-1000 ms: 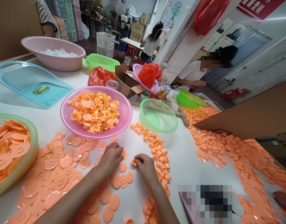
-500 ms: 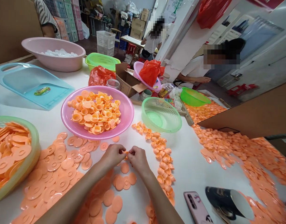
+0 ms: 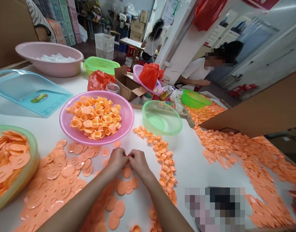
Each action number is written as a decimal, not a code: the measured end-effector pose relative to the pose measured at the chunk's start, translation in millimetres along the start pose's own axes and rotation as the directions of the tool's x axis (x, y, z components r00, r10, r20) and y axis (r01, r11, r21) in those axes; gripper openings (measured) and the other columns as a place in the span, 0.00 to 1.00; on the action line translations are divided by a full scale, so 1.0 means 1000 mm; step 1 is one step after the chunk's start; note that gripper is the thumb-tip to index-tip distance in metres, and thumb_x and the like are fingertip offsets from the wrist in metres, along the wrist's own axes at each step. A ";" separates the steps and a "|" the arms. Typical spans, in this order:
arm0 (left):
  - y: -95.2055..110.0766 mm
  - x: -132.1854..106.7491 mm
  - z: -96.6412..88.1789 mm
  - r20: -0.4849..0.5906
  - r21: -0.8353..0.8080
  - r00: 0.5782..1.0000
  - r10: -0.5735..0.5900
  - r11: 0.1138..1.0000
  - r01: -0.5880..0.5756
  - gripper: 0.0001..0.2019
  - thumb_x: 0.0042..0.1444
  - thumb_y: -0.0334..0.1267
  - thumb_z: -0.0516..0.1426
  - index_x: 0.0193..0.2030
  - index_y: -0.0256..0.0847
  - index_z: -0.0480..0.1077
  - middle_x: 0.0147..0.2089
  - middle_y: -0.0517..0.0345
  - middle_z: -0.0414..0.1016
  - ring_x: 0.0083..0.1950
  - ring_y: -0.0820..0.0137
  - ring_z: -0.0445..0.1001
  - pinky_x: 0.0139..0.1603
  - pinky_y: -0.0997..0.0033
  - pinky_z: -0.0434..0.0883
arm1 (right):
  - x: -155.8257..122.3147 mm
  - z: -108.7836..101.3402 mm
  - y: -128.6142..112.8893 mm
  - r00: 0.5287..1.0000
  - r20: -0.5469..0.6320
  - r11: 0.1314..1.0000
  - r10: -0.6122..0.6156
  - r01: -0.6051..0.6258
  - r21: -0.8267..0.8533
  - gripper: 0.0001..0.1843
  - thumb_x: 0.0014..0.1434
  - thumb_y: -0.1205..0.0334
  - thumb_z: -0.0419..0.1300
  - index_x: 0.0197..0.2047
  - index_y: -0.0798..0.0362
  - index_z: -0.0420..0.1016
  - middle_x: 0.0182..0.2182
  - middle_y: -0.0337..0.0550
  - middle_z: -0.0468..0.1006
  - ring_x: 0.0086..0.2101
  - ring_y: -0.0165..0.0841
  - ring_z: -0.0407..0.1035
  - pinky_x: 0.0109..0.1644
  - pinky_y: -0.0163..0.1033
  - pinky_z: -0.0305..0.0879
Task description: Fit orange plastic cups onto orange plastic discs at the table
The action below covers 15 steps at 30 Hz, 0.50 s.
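Note:
My left hand (image 3: 117,160) and my right hand (image 3: 138,162) meet at their fingertips above the white table (image 3: 191,170). Between them they pinch a small orange rubber piece (image 3: 127,156), mostly hidden by my fingers. Flat orange discs (image 3: 63,190) lie scattered to the left of and below my hands. A winding row of orange suction cups (image 3: 165,164) runs to their right. Above them stands a pink plastic bowl (image 3: 127,113) heaped with orange suction cups. A green-rimmed basin (image 3: 34,167) of orange discs sits at the left edge.
A green mesh basket (image 3: 162,117) stands beyond the cup row. Further back are a blue plastic scoop (image 3: 32,91), a pink basin (image 3: 48,61) of white pieces and a cardboard box (image 3: 125,85). A co-worker (image 3: 196,72) sits at the right, beyond a wide spread of orange pieces (image 3: 235,154).
My hands have come together from being apart, and both now pinch the small orange piece. The view has also shifted slightly, so the table items sit a little further left.

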<state>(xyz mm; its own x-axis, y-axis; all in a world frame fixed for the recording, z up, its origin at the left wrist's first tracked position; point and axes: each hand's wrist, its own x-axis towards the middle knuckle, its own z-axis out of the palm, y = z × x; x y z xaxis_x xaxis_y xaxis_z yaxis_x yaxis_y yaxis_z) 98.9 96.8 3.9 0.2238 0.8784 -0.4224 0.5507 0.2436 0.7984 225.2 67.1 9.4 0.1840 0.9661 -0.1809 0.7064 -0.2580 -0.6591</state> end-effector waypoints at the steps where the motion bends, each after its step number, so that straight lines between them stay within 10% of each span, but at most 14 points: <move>1: 0.003 -0.003 0.000 -0.026 0.006 0.999 0.029 1.000 -0.028 0.05 0.41 0.27 0.55 0.19 0.39 0.66 0.14 0.62 0.64 0.21 0.69 0.70 0.23 0.73 0.61 | 0.005 -0.008 0.002 1.000 -0.012 1.000 -0.005 0.005 -0.005 0.06 0.49 0.69 0.58 0.24 0.53 0.77 0.17 0.36 0.74 0.19 0.29 0.68 0.25 0.31 0.60; 8: 0.028 -0.038 -0.018 -0.183 -0.145 0.966 0.182 0.967 -0.210 0.07 0.48 0.31 0.53 0.28 0.38 0.73 0.25 0.62 0.73 0.26 0.74 0.72 0.25 0.78 0.66 | 0.051 -0.075 0.028 0.916 -0.401 0.997 -0.018 -0.013 -0.076 0.12 0.53 0.70 0.54 0.37 0.56 0.77 0.38 0.51 0.77 0.37 0.36 0.71 0.40 0.37 0.63; 15: 0.063 -0.033 -0.109 -0.505 -0.225 0.845 0.179 0.917 -0.328 0.18 0.50 0.38 0.59 0.49 0.39 0.73 0.41 0.55 0.78 0.26 0.76 0.73 0.28 0.75 0.72 | 0.038 -0.070 0.032 0.910 -0.413 1.000 -0.013 0.007 -0.017 0.09 0.51 0.67 0.54 0.32 0.53 0.75 0.29 0.43 0.77 0.32 0.34 0.71 0.36 0.36 0.65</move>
<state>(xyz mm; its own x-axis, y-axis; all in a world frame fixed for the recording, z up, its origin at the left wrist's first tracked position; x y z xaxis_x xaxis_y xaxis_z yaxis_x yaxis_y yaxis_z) 38.6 127.8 115.3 -0.1185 0.9930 0.0024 0.2508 0.0275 0.9676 302.6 96.0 32.6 0.4406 0.8858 0.1458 0.7191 -0.2511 -0.6479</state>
